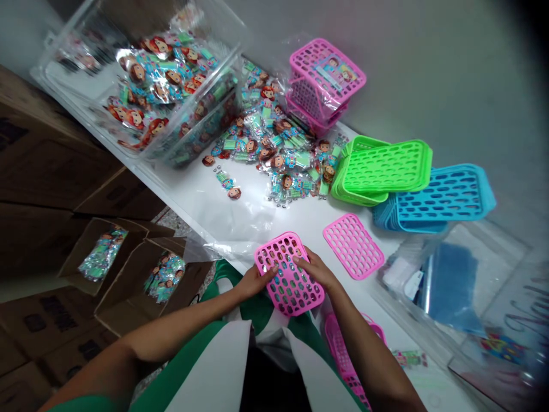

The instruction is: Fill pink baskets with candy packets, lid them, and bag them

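A pink plastic basket (288, 274) with a slotted lid is held in front of my body, and bits of colour show through its holes. My left hand (256, 280) grips its left side with the thumb on top. On the right side, my right hand (316, 268) is closed around the edge, thumb also on the lid. The fingers under the basket are hidden. A loose pink slotted lid (354, 246) lies flat on the white table (206, 212), right of my right hand. More pink baskets (343, 343) sit by my right forearm.
Small plastic packets (283, 160) are heaped beyond the basket, beside a clear bin (180, 137) of similar packets. Green baskets (386, 166), blue baskets (441, 194) and lidded pink baskets (326, 80) stand along the wall. Open cardboard boxes (124, 292) are lower left; plastic bags (454, 280) lie right.
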Action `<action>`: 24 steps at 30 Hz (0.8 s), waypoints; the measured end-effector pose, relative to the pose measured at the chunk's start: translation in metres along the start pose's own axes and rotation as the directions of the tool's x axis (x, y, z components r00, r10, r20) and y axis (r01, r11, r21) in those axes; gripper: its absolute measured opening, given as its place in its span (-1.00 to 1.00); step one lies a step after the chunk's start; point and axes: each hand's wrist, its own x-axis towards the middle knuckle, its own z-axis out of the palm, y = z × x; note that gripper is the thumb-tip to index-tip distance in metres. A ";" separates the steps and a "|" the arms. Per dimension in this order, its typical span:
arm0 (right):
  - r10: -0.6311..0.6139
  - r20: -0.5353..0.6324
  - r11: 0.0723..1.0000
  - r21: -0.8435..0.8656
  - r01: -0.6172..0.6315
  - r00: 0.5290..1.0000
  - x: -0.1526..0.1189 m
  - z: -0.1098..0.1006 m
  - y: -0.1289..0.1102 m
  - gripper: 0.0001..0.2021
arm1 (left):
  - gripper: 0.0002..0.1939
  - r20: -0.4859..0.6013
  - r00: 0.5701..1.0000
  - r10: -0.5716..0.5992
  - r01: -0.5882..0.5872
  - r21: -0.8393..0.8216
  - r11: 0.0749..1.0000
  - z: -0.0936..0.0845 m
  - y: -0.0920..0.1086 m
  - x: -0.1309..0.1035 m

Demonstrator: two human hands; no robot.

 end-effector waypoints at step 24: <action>-0.331 0.542 0.007 -0.817 0.576 0.772 0.142 0.009 -0.102 -0.47 | -0.45 -0.170 0.981 0.089 -0.123 -0.203 0.971 -0.008 0.013 0.029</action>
